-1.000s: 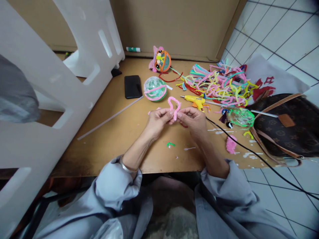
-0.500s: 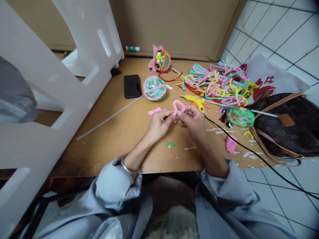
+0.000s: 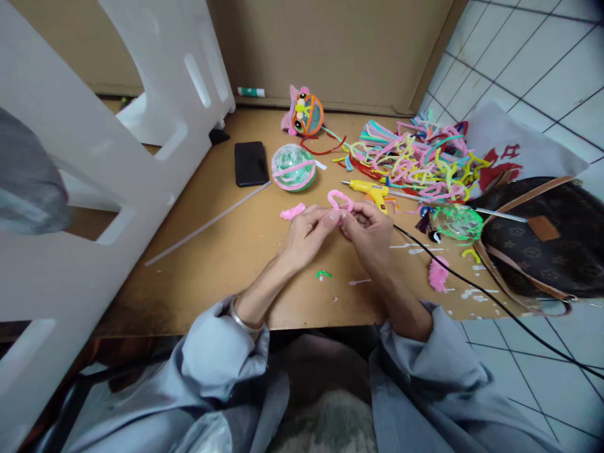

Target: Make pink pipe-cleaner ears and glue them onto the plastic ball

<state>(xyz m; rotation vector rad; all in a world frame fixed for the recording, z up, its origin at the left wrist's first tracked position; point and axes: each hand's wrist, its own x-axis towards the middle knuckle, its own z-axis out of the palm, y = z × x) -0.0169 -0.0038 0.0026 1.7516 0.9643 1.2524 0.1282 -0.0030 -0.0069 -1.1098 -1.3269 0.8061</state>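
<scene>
Over the brown, white-smeared counter, set between a white plastic panel and white tiles, the hands meet, fingers pinching a fuzzy pink loop, rounded and open-centred, near the yellow glue gun.

Brown table that bore black slab, pale strip, 3 balls, glue gun, piled pipe cleaners, 2 pink tufts

No wording legible. Handbag, dark brown: repeating star and round flower emblems. White bag: red, character-like printed marking, unreadable. White-and-green tube: label too small to read. Yellow glue gun: small dark label, illegible.
</scene>
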